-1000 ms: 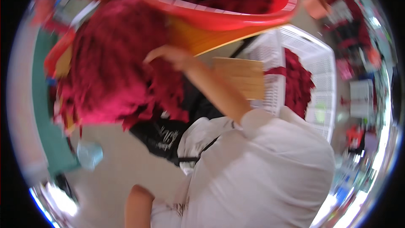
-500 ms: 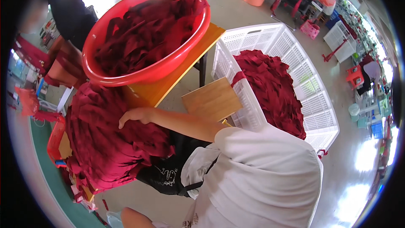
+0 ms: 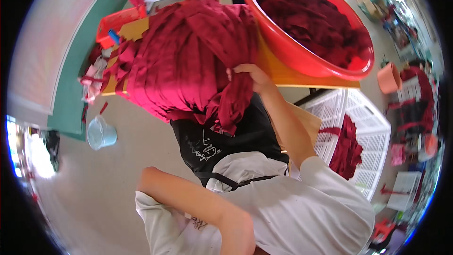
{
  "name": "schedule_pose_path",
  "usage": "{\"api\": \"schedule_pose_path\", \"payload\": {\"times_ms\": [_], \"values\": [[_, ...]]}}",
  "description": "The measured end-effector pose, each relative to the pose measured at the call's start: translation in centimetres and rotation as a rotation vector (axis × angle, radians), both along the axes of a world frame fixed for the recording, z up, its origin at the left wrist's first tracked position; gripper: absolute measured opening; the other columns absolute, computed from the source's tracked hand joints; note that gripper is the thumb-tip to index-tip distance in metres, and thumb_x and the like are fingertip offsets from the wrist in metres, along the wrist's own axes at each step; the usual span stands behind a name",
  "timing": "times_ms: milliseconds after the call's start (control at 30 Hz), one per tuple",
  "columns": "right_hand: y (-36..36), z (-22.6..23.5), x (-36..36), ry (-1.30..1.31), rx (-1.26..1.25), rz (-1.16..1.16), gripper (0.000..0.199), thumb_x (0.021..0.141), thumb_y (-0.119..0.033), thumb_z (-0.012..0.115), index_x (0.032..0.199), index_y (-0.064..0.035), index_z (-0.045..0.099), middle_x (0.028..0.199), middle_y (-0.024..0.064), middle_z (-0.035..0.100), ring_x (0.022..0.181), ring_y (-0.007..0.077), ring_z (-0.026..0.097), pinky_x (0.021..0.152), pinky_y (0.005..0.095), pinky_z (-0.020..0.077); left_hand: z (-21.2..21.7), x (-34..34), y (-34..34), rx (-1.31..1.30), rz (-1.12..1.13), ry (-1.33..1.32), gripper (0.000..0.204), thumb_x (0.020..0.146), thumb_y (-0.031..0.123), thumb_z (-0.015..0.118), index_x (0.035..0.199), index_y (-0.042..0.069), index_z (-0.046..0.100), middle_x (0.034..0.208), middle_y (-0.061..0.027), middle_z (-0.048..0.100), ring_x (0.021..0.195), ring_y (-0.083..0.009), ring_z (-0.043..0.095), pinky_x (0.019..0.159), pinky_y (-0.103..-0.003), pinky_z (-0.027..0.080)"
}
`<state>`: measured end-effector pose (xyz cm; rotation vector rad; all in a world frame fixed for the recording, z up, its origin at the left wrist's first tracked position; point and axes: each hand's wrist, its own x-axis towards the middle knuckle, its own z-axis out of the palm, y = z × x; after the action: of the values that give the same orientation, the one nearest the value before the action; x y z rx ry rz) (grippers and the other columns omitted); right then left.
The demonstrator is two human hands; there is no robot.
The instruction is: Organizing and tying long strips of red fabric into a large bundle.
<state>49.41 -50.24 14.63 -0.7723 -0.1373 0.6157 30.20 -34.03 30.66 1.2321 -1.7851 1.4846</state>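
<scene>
Mostly left of the right hand (image 3: 253, 75), against it, a maroon fabric heap (image 3: 184, 61).

A workshop, probably textile: maroon fabric strips (image 3: 188, 61) in a heap, red basin (image 3: 283, 46) and white crate (image 3: 376, 147).

Cloth pile (image 3: 184, 61) on table (image 3: 279, 74), hanging past near edge. Right hand (image 3: 252, 74) touching pile's near right side, fingers bent; grip unclear. Left forearm (image 3: 198, 203) across shirt (image 3: 302, 203), hand unclear. Red tub (image 3: 302, 61) at table's right end. Bucket (image 3: 101, 134) off near left corner.
</scene>
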Motion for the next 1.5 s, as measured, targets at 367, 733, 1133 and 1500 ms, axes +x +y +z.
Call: {"api": "schedule_pose_path", "payload": {"times_ms": [367,733,1133,1500], "values": [[1.9,2.2,-0.2,0.081,0.008,0.018,0.027,0.078,-0.007,0.063,0.103,0.0014,0.056,0.068,0.0048,0.052,0.064,0.0157,0.051,0.066,0.0293,0.0401,-9.7,9.3,8.7,-0.057,0.656,1.153,0.010,0.076,0.001,0.070,0.085,0.003,0.065,0.098,-0.0101,0.069,0.096,-0.0326,0.063,0.085,-0.041,0.051],[2.7,4.1,-0.7,0.026,-0.095,-0.013,0.020,0.081,-0.014,0.063,0.093,-0.0061,0.050,0.062,-0.0005,0.045,0.052,0.0103,0.039,0.058,0.0255,0.0322,-11.4,12.7,9.4,-0.108,1.102,1.361,0.025,0.083,0.024,0.072,0.098,0.007,0.063,0.102,-0.0094,0.053,0.099,-0.0296,0.050,0.083,-0.041,0.041],[3.1,3.9,-0.6,-0.005,0.020,-0.030,0.020,0.082,-0.016,0.062,0.093,-0.0062,0.048,0.061,-0.0025,0.040,0.052,0.0085,0.037,0.058,0.0241,0.0306,-11.1,15.3,7.4,0.204,1.148,1.235,0.018,0.078,0.021,0.070,0.082,0.008,0.059,0.081,-0.0104,0.056,0.086,-0.0297,0.053,0.072,-0.040,0.043],[2.3,3.4,-0.5,0.063,0.099,0.017,0.019,0.084,-0.010,0.059,0.100,-0.0015,0.054,0.070,0.0039,0.053,0.063,0.0150,0.050,0.068,0.0277,0.0408,-9.8,14.0,7.8,-0.377,0.738,1.803,0.021,0.097,0.018,0.059,0.082,0.004,0.055,0.068,-0.0066,0.058,0.061,-0.0156,0.054,0.056,-0.029,0.043]]}}
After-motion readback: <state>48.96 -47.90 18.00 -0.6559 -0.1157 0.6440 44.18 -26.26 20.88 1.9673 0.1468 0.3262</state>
